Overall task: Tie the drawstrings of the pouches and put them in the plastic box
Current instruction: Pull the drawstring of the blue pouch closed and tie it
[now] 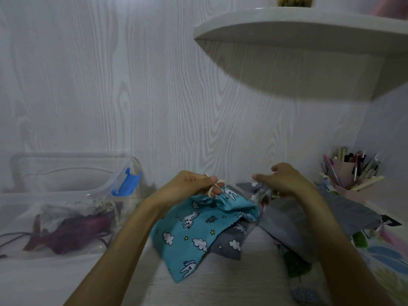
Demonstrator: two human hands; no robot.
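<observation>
The cream drawstring [215, 187] of the soft, light teal unicorn-print cloth pouch [198, 230] is being pinched by the left hand [195, 183] — best gripped there — while the right hand [280, 178] is being held loosely curled; whether it is holding anything cannot be told.

Cloudy plastic box [66, 195] walls blur the maroon pouch [72, 230] inside.

A white wood-grain wall panel [136, 89] fills the back. High on the right a rounded white shelf [304, 38] juts out, with a yellowish item [294, 1] on top, cut off by the frame edge. On the pale tabletop [231, 279] at far right stands a pink holder [344, 173] crammed with pens and sticks [362, 164]
</observation>
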